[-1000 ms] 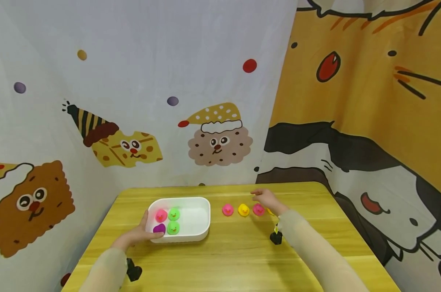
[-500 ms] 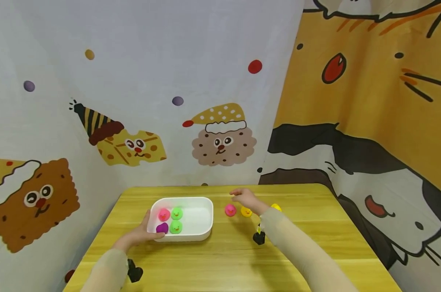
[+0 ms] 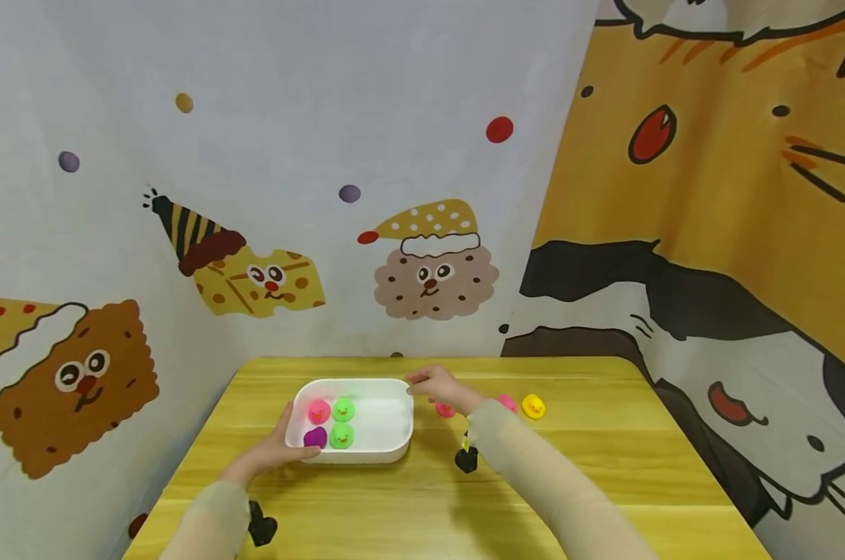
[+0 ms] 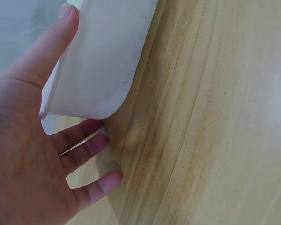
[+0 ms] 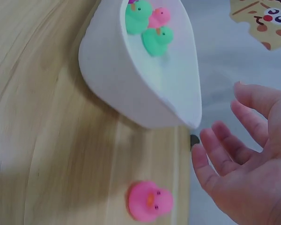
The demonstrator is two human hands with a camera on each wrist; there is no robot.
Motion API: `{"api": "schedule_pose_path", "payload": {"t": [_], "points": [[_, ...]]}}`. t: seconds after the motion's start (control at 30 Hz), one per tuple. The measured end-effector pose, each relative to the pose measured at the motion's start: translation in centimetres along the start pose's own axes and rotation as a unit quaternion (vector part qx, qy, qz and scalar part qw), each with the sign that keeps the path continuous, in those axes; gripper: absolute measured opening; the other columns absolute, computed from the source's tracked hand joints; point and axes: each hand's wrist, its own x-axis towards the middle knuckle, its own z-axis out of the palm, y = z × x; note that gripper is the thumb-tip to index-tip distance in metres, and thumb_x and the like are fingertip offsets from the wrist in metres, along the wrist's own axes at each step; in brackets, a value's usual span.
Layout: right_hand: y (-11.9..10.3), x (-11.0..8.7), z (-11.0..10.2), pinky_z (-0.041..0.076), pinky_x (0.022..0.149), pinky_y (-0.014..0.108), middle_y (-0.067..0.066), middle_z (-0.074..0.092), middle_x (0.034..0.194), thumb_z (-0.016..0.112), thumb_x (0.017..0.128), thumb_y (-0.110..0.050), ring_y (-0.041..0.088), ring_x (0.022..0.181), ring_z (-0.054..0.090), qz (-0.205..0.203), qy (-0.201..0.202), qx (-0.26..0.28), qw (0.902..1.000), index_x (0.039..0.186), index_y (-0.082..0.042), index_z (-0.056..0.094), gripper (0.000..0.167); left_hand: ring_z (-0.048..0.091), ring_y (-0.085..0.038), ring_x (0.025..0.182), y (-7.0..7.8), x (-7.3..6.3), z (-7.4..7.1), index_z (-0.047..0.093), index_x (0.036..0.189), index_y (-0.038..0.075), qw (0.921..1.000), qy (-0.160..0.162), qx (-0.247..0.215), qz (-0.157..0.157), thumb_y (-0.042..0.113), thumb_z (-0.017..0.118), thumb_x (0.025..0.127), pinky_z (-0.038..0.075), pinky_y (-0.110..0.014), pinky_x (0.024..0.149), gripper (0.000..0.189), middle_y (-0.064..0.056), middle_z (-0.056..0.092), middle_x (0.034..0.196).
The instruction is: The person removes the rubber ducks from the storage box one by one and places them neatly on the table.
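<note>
My left hand (image 3: 268, 451) holds the left end of a white plastic tub (image 3: 387, 457), its thumb at the front rim and its other fingers by the end wall. Inside the tub sit a pink rubber duck (image 3: 318, 411), two green rubber ducks (image 3: 343, 410) and a purple piece (image 3: 316, 437) partly behind the thumb. My right hand (image 3: 445, 386) hovers by the tub's right rim, fingers loosely bent with nothing between them. In the right wrist view, a pink duck (image 5: 149, 201) stands on the table below that hand.
On the wooden table (image 3: 394, 513), another pink duck (image 3: 508, 403) shows partly behind the right sleeve. A yellow duck (image 3: 533, 406) stands to its right. A curtain (image 3: 289, 155) printed with cartoons hangs behind the table.
My right hand has moved left, from above the row of ducks to the tub's right rim. The yellow duck between the pink ones is now hidden. My left hand stays on the tub.
</note>
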Motion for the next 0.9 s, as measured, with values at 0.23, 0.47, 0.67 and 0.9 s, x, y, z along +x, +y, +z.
{"api": "schedule_pose_path", "payload": {"t": [0.23,0.47,0.67,0.9], "points": [[-0.8,1.0,2.2,0.048,0.092,0.052,0.011,0.061,0.125,0.065,0.094,-0.016,0.024,0.109,0.058,0.001,-0.034,0.066,0.9972,0.129,-0.002,0.06,0.038,0.004,-0.054,0.139,-0.5,0.7,0.0,-0.019,0.152,0.012,0.9999,-0.001,-0.01,-0.011,0.043,0.078,0.079,0.009,-0.071,0.106,0.126,-0.026,-0.013,0.157],[-1.5,1.8,4.7,0.049,0.089,0.052,0.012,0.063,0.121,0.067,0.092,-0.016,0.026,0.106,0.057,-0.007,-0.065,0.073,0.9952,0.124,-0.004,0.063,0.035,0.006,-0.052,0.14,0.3,-0.1,0.2,-0.02,0.152,0.012,0.9999,-0.002,0.006,-0.01,0.046,0.077,0.078,0.01,-0.07,0.108,0.127,-0.025,-0.013,0.157],[-1.9,1.8,6.4,0.045,0.092,0.058,0.01,0.065,0.118,0.066,0.091,-0.016,0.039,0.114,0.052,0.009,-0.102,0.074,0.992,0.124,-0.005,0.064,0.034,0.01,-0.055,0.137,1.2,-1.0,0.4,-0.019,0.151,0.006,0.9998,0.001,0.017,-0.01,0.04,0.076,0.081,0.014,-0.071,0.106,0.123,-0.03,-0.01,0.156],[-1.8,2.6,8.0,0.048,0.087,0.057,0.002,0.067,0.106,0.068,0.089,-0.017,0.033,0.1,0.056,0.015,-0.105,0.066,0.9922,0.122,-0.004,0.066,0.035,0.016,-0.056,0.136,1.3,-0.9,0.3,-0.017,0.152,0.006,0.9995,0.011,0.028,-0.011,0.04,0.076,0.081,0.02,-0.07,0.105,0.122,-0.031,-0.006,0.156]]}}
